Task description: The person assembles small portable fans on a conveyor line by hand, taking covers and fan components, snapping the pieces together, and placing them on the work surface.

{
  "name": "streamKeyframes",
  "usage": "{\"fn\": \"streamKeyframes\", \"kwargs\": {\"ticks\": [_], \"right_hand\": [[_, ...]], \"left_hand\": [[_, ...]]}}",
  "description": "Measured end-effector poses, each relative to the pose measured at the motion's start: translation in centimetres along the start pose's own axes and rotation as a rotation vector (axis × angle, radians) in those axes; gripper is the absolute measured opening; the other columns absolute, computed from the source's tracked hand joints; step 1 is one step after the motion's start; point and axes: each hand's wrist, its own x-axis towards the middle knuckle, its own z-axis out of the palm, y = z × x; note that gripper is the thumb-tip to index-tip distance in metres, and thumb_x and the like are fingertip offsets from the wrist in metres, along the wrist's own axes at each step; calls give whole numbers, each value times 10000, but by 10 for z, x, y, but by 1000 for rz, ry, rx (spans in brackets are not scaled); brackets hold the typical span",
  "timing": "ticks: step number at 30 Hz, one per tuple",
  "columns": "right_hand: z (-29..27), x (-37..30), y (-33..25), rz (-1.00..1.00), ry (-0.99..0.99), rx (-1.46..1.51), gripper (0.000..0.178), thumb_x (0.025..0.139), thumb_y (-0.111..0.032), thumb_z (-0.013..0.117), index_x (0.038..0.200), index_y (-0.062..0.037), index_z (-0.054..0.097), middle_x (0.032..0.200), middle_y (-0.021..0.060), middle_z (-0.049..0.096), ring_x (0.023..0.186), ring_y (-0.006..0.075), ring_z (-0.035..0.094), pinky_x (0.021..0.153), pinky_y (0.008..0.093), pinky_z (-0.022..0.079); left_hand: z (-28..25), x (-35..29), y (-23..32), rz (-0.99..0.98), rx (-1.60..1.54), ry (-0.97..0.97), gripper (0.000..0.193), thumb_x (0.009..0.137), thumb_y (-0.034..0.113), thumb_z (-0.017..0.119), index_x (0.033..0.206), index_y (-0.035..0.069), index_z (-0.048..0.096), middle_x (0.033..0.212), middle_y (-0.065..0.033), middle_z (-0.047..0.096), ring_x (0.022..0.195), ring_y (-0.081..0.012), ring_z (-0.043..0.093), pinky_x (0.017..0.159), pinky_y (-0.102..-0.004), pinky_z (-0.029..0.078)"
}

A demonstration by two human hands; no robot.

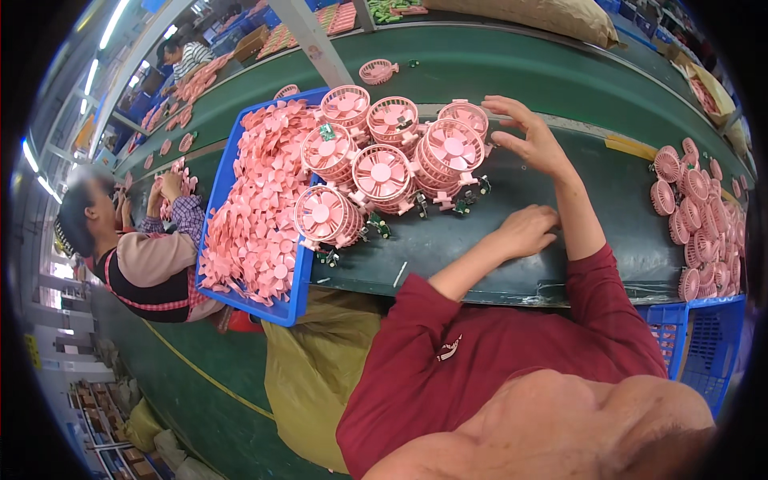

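Observation:
Stacked pink fan housings (pixel 382 172) with blades inside stand in front of me, small green circuit boards (pixel 462 206) hanging from several of them on wires. My right hand (pixel 528 138) is raised at the right side of the stacks. Its fingers are apart, with the tips close to the rim of the far right housing (pixel 464 114); whether they touch it I cannot tell. Lower down, my left hand (pixel 528 230) rests over the dark green work surface (pixel 448 264), loosely bent, and nothing shows in it. A blue tray (pixel 299 288) full of loose pink fan blades (pixel 260 200) adjoins the stacks on the left.
A heap of pink fan housings (pixel 700 212) lies at the far right, above blue crates (pixel 708 344). Behind the stacks runs a green conveyor belt (pixel 480 68) carrying a loose housing (pixel 378 72). At left a co-worker (pixel 144 248) handles pink parts. A yellowish bag (pixel 312 368) hangs below the tray.

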Motion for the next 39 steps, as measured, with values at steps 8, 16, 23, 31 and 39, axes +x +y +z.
{"fn": "streamKeyframes", "kwargs": {"ticks": [8, 16, 23, 31, 39], "right_hand": [[29, 1, -15, 18, -88, 108, 485, 823, -152, 669, 1289, -116, 537, 1306, 82, 528, 1089, 181, 556, 847, 313, 486], [47, 16, -1, -87, 45, 33, 287, 833, -167, 656, 1106, -80, 661, 1031, 111, 681, 920, 197, 645, 833, 316, 496], [47, 12, 3, -132, 72, 54, 266, 791, -146, 673, 1055, -116, 693, 980, 128, 683, 887, 235, 662, 801, 330, 508], [33, 7, -3, -61, -27, 107, 337, 799, -199, 677, 1105, -59, 658, 1035, 154, 675, 943, 254, 658, 826, 348, 505], [2, 17, 5, -37, -48, 196, 351, 832, -213, 672, 1147, -67, 620, 1084, 120, 652, 909, 184, 651, 783, 336, 516]], "left_hand": [[-46, -86, -7, -158, -132, 134, 228, 846, 95, 585, 1061, 19, 592, 1104, -119, 611, 1002, -275, 602, 813, -346, 502], [-29, -73, 8, -56, -203, 60, 246, 824, 115, 587, 1052, 25, 587, 1057, -150, 606, 975, -326, 597, 846, -392, 477], [1, -30, 24, 55, -173, -203, 200, 842, 151, 586, 993, 21, 607, 1013, -176, 624, 998, -346, 583, 859, -419, 465], [4, 7, 14, 31, -162, -390, 223, 861, 199, 590, 854, -11, 664, 837, -194, 657, 819, -340, 635, 726, -396, 489], [7, 31, -8, -10, -412, -620, 277, 929, 236, 549, 861, -11, 653, 808, -76, 682, 754, -151, 639, 681, -294, 492]]}}
